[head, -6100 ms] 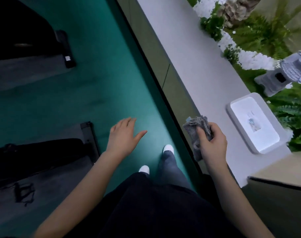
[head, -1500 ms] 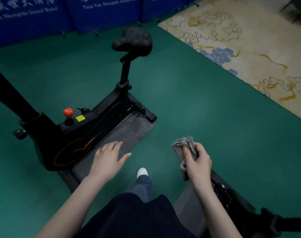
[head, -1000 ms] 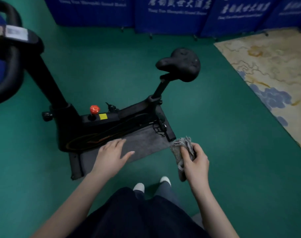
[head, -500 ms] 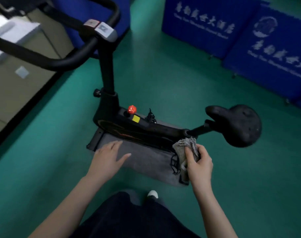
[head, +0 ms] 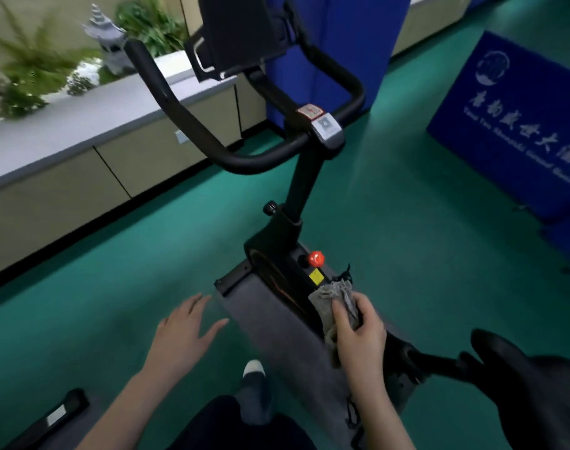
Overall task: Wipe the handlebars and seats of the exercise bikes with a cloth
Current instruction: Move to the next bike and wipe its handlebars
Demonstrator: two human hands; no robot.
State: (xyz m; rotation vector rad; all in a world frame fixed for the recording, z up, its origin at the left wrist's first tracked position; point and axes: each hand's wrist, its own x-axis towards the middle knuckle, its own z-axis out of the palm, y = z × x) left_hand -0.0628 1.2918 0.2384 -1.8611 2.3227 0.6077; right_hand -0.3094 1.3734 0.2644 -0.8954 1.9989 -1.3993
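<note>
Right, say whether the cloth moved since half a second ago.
Yes: against the bike, the cloth in the right hand went from the seat post toward the red knob.

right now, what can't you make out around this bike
Head view:
- seat: cut off by the right and bottom edges.
- console: top cut off by the upper edge.
- cloth: partly hidden by the right hand gripping it.
- plants: motion-blurred.

I'm looking into an indoor fitness area: an exercise bike (head: 287, 254) stands on a grey mat (head: 277, 323) over green flooring (head: 423, 238), with blue partition panels (head: 520, 125) bearing white lettering, and a planter ledge (head: 66, 125) holding ferns (head: 27, 60) and a stone lantern (head: 106, 34).
</note>
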